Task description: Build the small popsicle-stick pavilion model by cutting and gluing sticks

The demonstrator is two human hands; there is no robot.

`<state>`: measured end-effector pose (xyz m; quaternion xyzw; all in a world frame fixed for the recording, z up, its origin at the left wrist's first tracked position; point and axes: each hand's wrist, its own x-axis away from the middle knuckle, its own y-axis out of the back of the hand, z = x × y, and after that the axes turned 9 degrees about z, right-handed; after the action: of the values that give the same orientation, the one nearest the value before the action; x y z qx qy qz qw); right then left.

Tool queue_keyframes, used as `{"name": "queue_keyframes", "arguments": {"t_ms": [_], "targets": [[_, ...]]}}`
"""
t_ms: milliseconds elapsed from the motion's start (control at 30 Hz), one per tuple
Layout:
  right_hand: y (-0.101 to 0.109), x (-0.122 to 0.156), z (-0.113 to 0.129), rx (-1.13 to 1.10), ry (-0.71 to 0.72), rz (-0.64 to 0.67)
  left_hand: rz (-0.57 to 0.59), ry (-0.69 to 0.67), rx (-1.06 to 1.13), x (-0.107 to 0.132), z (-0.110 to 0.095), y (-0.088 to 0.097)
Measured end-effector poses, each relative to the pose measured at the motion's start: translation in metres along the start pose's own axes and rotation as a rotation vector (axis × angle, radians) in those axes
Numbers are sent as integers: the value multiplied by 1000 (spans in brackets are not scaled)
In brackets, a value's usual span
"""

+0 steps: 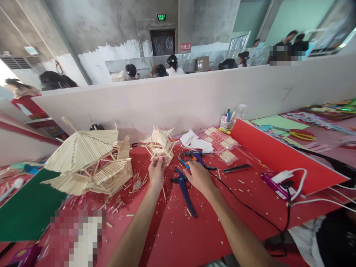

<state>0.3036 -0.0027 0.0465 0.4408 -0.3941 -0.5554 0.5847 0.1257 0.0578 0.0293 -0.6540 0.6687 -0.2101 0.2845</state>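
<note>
My left hand (156,172) is closed on the base of a small pavilion model built of thin wooden sticks (160,142), holding it upright above the red table (194,230). My right hand (198,175) lies just to its right, fingers curled down over a blue tool with an orange part (194,155) that trails a black cord (244,205); whether it grips the tool is hidden. Blue-handled cutters (184,190) lie on the table between my forearms.
A large stick pavilion (91,159) stands at left beside a green sheet (26,207). Bags of sticks (222,144), crumpled tissue (193,141), a pen cup (226,120), a red board (275,155), a power strip (275,183) and scissors (302,134) sit right. A white partition (194,96) backs the table; people sit beyond.
</note>
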Motion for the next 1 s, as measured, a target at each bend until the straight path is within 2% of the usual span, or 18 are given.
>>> {"name": "queue_keyframes", "arguments": {"t_ms": [133,267,433,533,733,1000], "targets": [[0,-11,-3,-4,-8,-3,-8,-4,-7,0,-1,-1],[5,-15,-8,-2,-31,-61,-11,-16,-2,0,-1,-1],[6,-22,-40,-15,-201,-187,-5,-8,0,-1,1,2],[-1,-29,-57,-71,-264,-186,-2,-6,10,-2,2,3],[-13,-34,-56,-167,-259,-206,5,-14,20,-1,2,1],[-7,-36,-62,-474,-145,-368,-14,-15,20,3,3,4]]}}
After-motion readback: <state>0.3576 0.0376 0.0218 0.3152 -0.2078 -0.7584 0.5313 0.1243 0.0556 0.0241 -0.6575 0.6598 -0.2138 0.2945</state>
